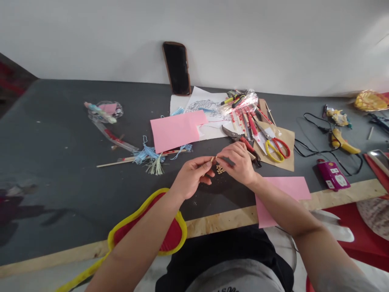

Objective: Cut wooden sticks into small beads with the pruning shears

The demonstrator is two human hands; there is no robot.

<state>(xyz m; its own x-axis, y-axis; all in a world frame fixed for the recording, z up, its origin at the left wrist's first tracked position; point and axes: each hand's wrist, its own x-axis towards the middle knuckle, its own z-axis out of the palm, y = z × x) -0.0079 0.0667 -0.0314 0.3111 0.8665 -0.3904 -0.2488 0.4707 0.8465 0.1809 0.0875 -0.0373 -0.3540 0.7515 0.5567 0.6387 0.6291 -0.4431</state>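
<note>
Between the fingertips of my left hand (194,174) is a small pale tan piece (212,159), short and thin; its kind is too small to make out. My right hand (236,162) meets it there, thumb and forefinger pinched at its other end. Just below the hands, several small tan bits (220,169) lie in a loose pile on the dark grey table (75,194). Red-handled pruning shears (243,140) lie right behind my right hand, partly hidden by it.
Scissors (275,148) with yellow and red handles rest on brown paper. Pink sheets (176,129), blue tassels (147,154) and a thin stick (114,164) lie around. A phone (177,69) leans on the wall. A yellow-edged red shape (170,231) hangs over the table's front edge.
</note>
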